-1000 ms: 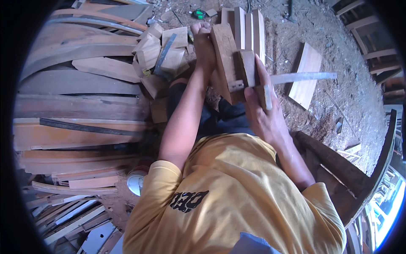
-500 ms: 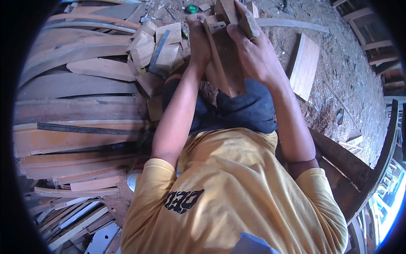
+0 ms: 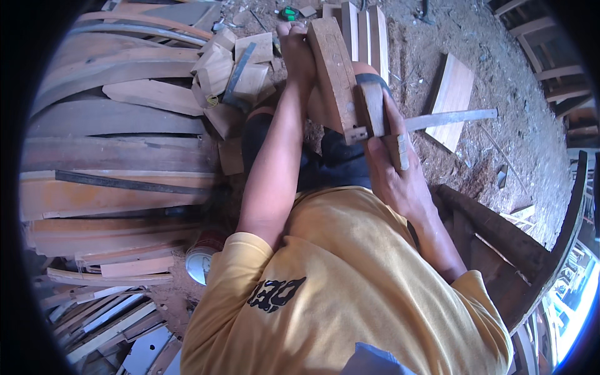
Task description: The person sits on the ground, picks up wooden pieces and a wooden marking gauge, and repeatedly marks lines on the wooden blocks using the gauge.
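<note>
A rectangular wooden block stands tilted over my lap, its narrow face up. My left hand is closed against the block's left side near the far end, its fingers partly hidden. In my right hand is a wooden marking gauge, with fingers wrapped round its fence. The long thin bar of the gauge sticks out to the right, and its short end lies at the block's near end.
Cut wood blocks and a dark metal strip lie to the left, by stacked curved boards. Upright wood pieces stand beyond my knees. A flat board lies on the ground at right. A bucket sits by my left side.
My right hand has drawn the marking gauge from the block's far end back toward me, to its near end. The block has turned in my left hand, which stays at the far end.
</note>
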Motion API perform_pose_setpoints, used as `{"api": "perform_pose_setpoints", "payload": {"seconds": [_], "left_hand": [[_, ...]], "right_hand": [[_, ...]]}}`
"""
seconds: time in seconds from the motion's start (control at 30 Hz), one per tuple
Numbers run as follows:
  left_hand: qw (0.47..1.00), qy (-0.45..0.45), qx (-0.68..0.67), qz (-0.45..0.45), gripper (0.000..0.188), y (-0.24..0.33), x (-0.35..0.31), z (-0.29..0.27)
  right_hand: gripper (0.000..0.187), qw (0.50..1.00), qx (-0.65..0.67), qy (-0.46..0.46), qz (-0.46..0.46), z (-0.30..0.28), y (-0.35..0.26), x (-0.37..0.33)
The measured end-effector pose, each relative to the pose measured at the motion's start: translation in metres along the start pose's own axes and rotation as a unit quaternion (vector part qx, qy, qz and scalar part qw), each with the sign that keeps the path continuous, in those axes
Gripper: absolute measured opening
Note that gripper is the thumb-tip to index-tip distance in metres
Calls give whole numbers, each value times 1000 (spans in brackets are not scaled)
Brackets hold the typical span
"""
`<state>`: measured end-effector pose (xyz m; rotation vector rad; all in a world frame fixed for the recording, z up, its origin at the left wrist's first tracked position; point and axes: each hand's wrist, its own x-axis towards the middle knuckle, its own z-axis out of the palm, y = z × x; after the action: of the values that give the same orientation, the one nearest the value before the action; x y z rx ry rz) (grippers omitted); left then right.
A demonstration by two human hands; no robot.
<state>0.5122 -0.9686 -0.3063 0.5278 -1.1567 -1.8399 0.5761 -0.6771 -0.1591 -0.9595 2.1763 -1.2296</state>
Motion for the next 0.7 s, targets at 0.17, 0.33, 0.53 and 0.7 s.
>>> {"api": "perform_pose_setpoints", "payload": {"seconds": [0.17, 0.33, 0.53, 0.7], "left_hand": [[998, -54, -21, -16, 16, -16, 22, -24], [992, -100, 43, -67, 31, 5, -8, -4], [969, -97, 225, 36, 36, -25, -2, -17], [968, -107, 226, 8, 35, -30, 5, -21]], "right_hand": [[70, 994, 93, -20, 56, 0, 14, -15], [63, 990, 129, 50, -10, -12, -6, 29], [26, 987, -82, 53, -128, -14, -17, 118], [48, 997, -30, 76, -17, -8, -22, 151]]}}
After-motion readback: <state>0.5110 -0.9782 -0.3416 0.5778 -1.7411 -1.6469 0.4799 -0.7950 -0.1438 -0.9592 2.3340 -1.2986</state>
